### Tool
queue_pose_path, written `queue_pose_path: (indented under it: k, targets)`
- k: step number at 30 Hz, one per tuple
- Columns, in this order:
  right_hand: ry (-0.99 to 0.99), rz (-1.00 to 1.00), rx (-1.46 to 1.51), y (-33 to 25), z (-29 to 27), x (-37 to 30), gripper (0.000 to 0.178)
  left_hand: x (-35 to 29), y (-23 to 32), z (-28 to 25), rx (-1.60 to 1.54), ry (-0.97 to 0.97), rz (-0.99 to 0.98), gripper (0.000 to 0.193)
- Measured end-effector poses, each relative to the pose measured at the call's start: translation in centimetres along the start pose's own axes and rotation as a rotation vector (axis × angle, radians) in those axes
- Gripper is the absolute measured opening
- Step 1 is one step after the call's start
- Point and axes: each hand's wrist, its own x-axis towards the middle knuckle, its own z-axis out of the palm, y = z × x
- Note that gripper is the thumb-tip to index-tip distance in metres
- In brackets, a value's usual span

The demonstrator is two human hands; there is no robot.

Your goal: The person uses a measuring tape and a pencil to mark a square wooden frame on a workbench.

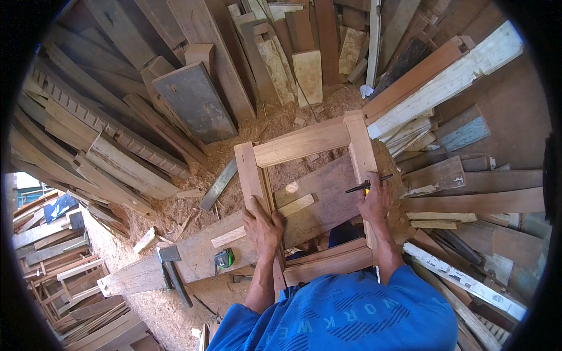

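A rectangular wooden frame (pixel 301 142) of pale reddish wood lies in front of me, its near rail close to my body. My left hand (pixel 263 231) is closed around the frame's left stile, with the thumb on top. On the right stile rests my right hand (pixel 376 202), its fingers closed around a dark, slim pen or pencil (pixel 355 189) that points left. Under the frame runs a wide, worn plank (pixel 202 248). A thin light wood strip (pixel 295 205) lies on that plank, partly hidden by my left hand.
Left on the plank are a black-and-green tape measure (pixel 223 258) and a hammer (pixel 171 270). A flat grey bar (pixel 219 185) lies on sawdust (pixel 281 117) beyond. Stacked boards (pixel 202 99) lean all around, with a long white-painted beam (pixel 451 76) at right.
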Motion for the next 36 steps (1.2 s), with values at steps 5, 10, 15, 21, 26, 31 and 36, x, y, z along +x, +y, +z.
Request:
queue_pose_path:
  k: [5, 10, 15, 21, 26, 31, 36]
  targets:
    - [0.063, -0.036, -0.009, 0.6, 0.3, 0.0, 0.062, -0.2, 0.1, 0.4, 0.005, 0.07, 0.053, 0.081]
    - [0.125, -0.051, -0.006, 0.3, 0.5, -0.1, 0.055, -0.1, 0.2, -0.1, -0.006, 0.064, 0.051, 0.082]
    - [0.087, -0.098, 0.026, 1.3, 1.3, 0.0, 0.064, -0.1, 0.5, -0.5, -0.01, 0.049, 0.041, 0.082]
    - [0.086, -0.148, 0.21, 1.8, 0.6, 1.3, 0.043, -0.2, 0.2, -0.8, 0.005, 0.048, 0.03, 0.083]
    - [-0.154, -0.187, 0.631, -1.5, -1.5, 0.6, 0.022, -0.5, 1.5, -2.6, -0.14, 0.245, 0.321, 0.06]
    - [-0.443, -0.402, 0.539, -4.4, 1.1, -2.3, 0.038, -1.2, 4.4, -1.7, -0.721, -0.404, 0.108, 0.03]
    - [-0.571, -0.485, 0.333, -7.2, 1.2, -4.3, 0.057, -1.2, 2.7, 1.5, -1.057, -0.747, 0.135, 0.018]
